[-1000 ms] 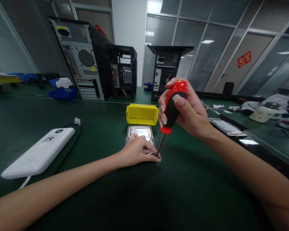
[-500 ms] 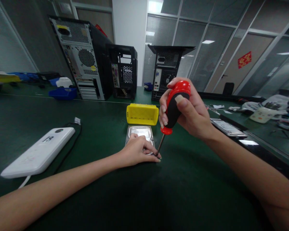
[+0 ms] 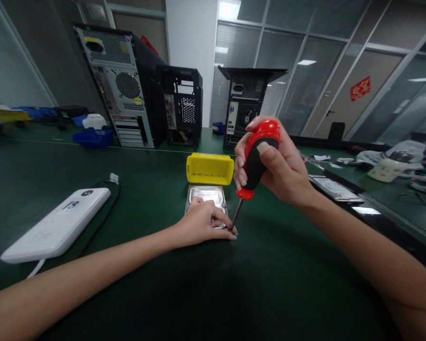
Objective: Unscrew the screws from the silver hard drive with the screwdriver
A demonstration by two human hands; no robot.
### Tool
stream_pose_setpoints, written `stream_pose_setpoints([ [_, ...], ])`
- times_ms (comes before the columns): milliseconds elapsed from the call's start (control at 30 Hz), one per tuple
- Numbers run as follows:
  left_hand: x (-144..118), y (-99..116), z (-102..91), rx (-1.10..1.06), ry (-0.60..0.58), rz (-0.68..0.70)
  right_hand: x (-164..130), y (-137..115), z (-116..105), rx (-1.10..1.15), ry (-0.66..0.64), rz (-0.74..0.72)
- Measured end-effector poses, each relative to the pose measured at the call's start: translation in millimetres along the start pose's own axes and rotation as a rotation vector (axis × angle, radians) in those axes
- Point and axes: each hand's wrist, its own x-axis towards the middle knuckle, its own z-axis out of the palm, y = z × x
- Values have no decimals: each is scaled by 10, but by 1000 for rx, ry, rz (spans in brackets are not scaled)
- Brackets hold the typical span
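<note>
A silver hard drive [image 3: 208, 192] lies on the green tabletop, its near part covered by my left hand [image 3: 202, 221]. The thumb and forefinger of that hand pinch together around the lower end of a screwdriver [image 3: 257, 158], just off the drive's near right corner. Whether a small screw sits between those fingertips is hidden. My right hand [image 3: 284, 170] is wrapped around the screwdriver's red and black handle from the right. The tool leans, handle up and to the right, with its thin shaft slanting down to the left fingertips.
A yellow bin [image 3: 210, 170] stands right behind the drive. At left lies a white power bank [image 3: 58, 225] with a black cable. Computer cases [image 3: 126, 90] line the back, near a blue tray [image 3: 92, 138]. Another hard drive [image 3: 335, 188] lies at right, before a cream cup [image 3: 385, 169].
Almost nothing differs. The right hand and the screwdriver handle have shifted very slightly left and down; the left hand stays at the tip.
</note>
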Motion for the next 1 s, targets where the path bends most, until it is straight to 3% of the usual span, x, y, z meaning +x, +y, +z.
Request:
stream_pose_setpoints([
  [1000, -5, -10, -5, 10, -4, 46, -5, -4, 71, 47, 28, -24],
])
